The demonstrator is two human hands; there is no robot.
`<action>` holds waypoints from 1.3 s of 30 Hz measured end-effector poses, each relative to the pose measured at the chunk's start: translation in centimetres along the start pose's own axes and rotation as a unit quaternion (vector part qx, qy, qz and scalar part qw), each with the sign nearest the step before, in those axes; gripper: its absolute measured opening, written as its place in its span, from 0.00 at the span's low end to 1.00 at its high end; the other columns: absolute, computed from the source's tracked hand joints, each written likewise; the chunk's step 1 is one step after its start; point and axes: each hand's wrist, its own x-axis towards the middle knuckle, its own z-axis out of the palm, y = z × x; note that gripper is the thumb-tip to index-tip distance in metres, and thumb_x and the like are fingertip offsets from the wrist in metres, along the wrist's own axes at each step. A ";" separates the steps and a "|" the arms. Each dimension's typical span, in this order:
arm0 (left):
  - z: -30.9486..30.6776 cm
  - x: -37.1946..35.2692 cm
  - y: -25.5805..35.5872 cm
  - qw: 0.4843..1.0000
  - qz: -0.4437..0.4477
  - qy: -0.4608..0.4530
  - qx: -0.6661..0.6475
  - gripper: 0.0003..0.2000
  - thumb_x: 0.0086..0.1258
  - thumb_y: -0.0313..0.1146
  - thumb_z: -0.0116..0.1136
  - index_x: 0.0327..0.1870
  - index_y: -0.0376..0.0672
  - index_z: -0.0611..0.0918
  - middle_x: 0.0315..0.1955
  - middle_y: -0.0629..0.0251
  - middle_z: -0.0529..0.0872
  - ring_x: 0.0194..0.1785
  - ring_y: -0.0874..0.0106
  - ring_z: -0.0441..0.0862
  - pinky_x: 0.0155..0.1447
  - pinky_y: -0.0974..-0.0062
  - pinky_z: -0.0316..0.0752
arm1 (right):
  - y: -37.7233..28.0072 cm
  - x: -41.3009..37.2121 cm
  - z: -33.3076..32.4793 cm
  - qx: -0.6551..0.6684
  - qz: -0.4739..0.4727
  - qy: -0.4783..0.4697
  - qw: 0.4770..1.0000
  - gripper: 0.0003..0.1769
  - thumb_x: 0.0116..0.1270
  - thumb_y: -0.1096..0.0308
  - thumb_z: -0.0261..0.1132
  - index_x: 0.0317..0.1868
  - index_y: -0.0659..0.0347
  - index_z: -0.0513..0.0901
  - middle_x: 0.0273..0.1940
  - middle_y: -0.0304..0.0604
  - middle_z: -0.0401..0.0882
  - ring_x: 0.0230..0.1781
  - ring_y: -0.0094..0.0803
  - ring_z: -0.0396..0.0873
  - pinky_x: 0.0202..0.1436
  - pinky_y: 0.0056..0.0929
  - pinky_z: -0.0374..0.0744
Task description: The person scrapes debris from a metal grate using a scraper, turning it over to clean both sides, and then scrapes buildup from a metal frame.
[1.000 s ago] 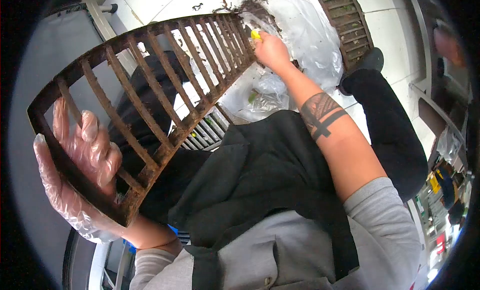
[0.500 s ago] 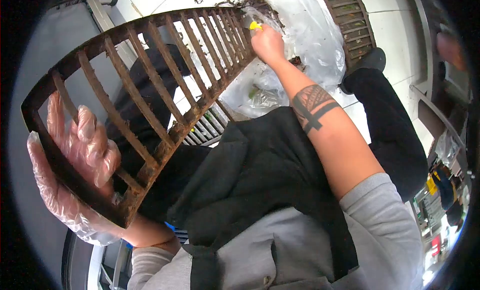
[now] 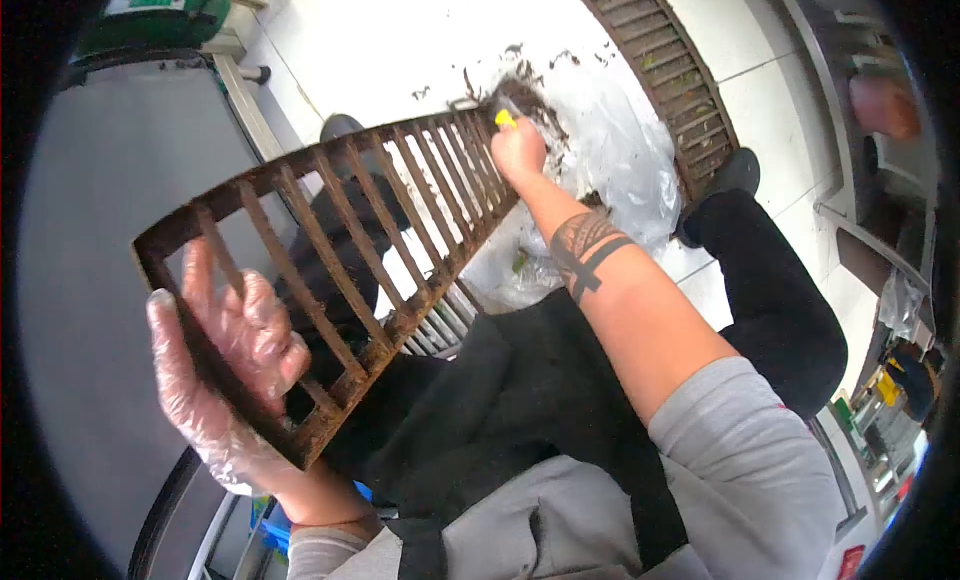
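A long, rusty metal drain grate (image 3: 310, 300) with many crossbars slants away from me, its near end raised. My left hand (image 3: 230, 370), in a clear plastic glove, grips that near end with fingers through the bars and the thumb outside the end bar. My bare right hand (image 3: 520, 152) is closed at the grate's far end. It holds a yellow-handled scraper (image 3: 505, 118), mostly hidden by the fist, with a pale blade pointing away. Dark wet debris (image 3: 530, 95) lies around that end, partly on a clear plastic sheet (image 3: 620, 160).
A second rusty grate (image 3: 660, 70) lies on the white tiled floor (image 3: 380, 40) at the back right. A grey panel (image 3: 150, 180) stands close on my left. Below the held grate, a slatted grating (image 3: 440, 325) shows. Another person's blurred hand (image 3: 885, 108) appears at the far right.
The view has tilted, so grate and hands sit lower in it and the grate's near end lies further right. Both hands keep their hold.
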 end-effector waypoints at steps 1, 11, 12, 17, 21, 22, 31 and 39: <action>0.4 0.0 0.2 1.000 -0.011 0.028 0.000 0.31 0.86 0.59 0.46 0.81 0.50 0.67 0.43 0.59 0.79 0.34 0.69 0.77 0.32 0.67 0.81 | 0.5 0.5 0.4 0.021 -0.003 0.006 1.000 0.15 0.79 0.57 0.61 0.51 0.61 0.83 0.38 0.60 0.88 0.39 0.59 0.87 0.45 0.55 0.83; -0.2 0.1 -0.4 1.000 -0.017 0.002 -0.022 0.25 0.83 0.62 0.51 0.70 0.57 0.76 0.38 0.61 0.81 0.30 0.72 0.76 0.30 0.72 0.72 | 2.7 -3.2 -6.4 0.643 0.331 -0.147 0.675 0.15 0.87 0.52 0.53 0.47 0.54 0.75 0.24 0.38 0.70 0.15 0.26 0.61 0.22 0.30 0.67; -0.2 0.1 -0.3 1.000 -0.013 0.004 0.000 0.27 0.82 0.64 0.50 0.70 0.57 0.74 0.37 0.61 0.81 0.30 0.72 0.76 0.30 0.72 0.72 | 2.3 -4.4 -7.9 0.592 0.322 -0.160 0.721 0.16 0.87 0.51 0.53 0.46 0.54 0.75 0.24 0.37 0.71 0.15 0.26 0.62 0.22 0.31 0.68; 1.1 -0.8 -0.3 0.999 0.018 -0.010 0.042 0.31 0.69 0.25 0.58 0.74 0.48 0.65 0.38 0.61 0.80 0.31 0.71 0.77 0.32 0.69 0.73 | 5.1 -7.6 -12.2 0.440 0.272 -0.202 0.832 0.16 0.84 0.52 0.58 0.43 0.56 0.76 0.24 0.36 0.71 0.14 0.26 0.62 0.20 0.36 0.69; 3.2 -4.1 -2.0 0.999 0.028 -0.034 0.024 0.37 0.61 0.20 0.53 0.75 0.50 0.62 0.40 0.59 0.78 0.31 0.69 0.76 0.33 0.64 0.75 | 5.5 -8.7 -18.1 0.280 0.224 -0.165 0.919 0.17 0.81 0.53 0.61 0.41 0.59 0.78 0.24 0.39 0.71 0.14 0.28 0.65 0.19 0.39 0.71; 4.1 -5.4 -2.2 0.998 0.034 -0.044 0.036 0.37 0.60 0.21 0.52 0.76 0.50 0.61 0.40 0.58 0.77 0.31 0.69 0.76 0.34 0.64 0.75 | 5.9 -8.3 -19.2 0.239 0.217 -0.152 0.934 0.19 0.79 0.52 0.62 0.39 0.61 0.80 0.24 0.41 0.73 0.13 0.31 0.68 0.18 0.41 0.71; 8.0 -15.6 2.6 0.959 0.122 -0.151 0.206 0.36 0.60 0.21 0.55 0.76 0.45 0.72 0.42 0.58 0.79 0.32 0.73 0.74 0.34 0.74 0.73 | 1.6 -8.4 -31.1 0.253 0.083 -0.200 0.943 0.16 0.76 0.61 0.67 0.42 0.70 0.80 0.30 0.46 0.79 0.21 0.34 0.77 0.24 0.43 0.80; 12.0 -24.0 8.2 0.893 0.216 -0.234 0.319 0.47 0.58 0.23 0.61 0.85 0.37 0.60 0.41 0.62 0.79 0.31 0.78 0.78 0.30 0.79 0.79 | -4.4 -9.8 -41.5 0.142 -0.045 -0.193 0.970 0.16 0.74 0.62 0.67 0.47 0.70 0.83 0.32 0.44 0.79 0.25 0.32 0.77 0.31 0.41 0.85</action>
